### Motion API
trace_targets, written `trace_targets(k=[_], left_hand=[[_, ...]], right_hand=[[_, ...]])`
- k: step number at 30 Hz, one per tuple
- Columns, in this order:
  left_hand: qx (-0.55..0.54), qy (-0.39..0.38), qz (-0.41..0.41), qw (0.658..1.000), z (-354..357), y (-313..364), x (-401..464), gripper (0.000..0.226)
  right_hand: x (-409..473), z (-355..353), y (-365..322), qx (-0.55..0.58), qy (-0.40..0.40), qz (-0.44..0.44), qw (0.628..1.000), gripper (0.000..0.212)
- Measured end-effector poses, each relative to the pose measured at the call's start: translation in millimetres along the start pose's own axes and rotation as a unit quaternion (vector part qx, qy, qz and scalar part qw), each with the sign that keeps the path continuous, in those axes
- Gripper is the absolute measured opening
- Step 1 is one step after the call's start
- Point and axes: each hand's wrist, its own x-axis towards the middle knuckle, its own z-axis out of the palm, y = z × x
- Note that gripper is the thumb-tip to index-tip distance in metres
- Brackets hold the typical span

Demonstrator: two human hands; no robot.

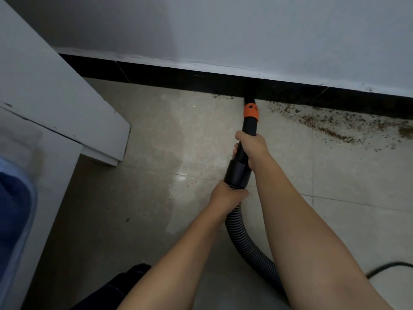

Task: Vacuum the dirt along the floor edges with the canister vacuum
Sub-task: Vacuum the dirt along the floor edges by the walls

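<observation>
Lengthwise, vacuum nozzle points away from the person, tip at black skirting

Open glossy beige tile floor left of the black vacuum wand w/ orange collar — room to pass there. Wand tip sits against the black skirting strip at the foot of the white wall; no way fwd past that. Right of the tip, brown dirt scatter lies along the skirting. Left side blocked by white cabinet corner jutting onto the floor. Black ribbed hose curves between the forearms; thin black cord lies at lower right.
</observation>
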Motion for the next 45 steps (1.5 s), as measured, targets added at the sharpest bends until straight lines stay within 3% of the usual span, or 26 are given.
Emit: trace_targets(k=[5,20,28,33,40,45], left_hand=[[-0.049,0.021,-0.009,0.999,-9.7,-2.4,0.9,0.023],[-0.106,0.076,-0.029,0.991,-45.8,-7.5,4.5,0.027],[-0.059,-0.006,-0.044,0.997,3.8,-10.4,-32.5,0.029],[-0.072,-0.014,-0.059,0.996,30.1,-34.1,-66.9,0.036],[-0.041,-0.01,-0.032,0.999,75.4,-58.7,-86.5,0.049],[-0.022,-0.054,-0.025,0.998,147.7,-55.4,-97.8,0.026]], right_hand=[[2.8,20.0,-0.2,-0.025,-0.031,-0.007,0.999,0.012],[8.8,73.0,2.9,-0.059,-0.095,-0.002,0.994,0.018],[-19.0,-0.7,15.2,-0.034,0.004,0.011,0.999,0.011],[-46.3,-31.2,34.8,-0.039,-0.003,0.033,0.999,0.018],[-65.7,-87.5,58.8,-0.005,0.01,0.038,0.999,0.01],[-64.7,-165.5,50.0,-0.026,0.017,0.045,0.998,0.009]])
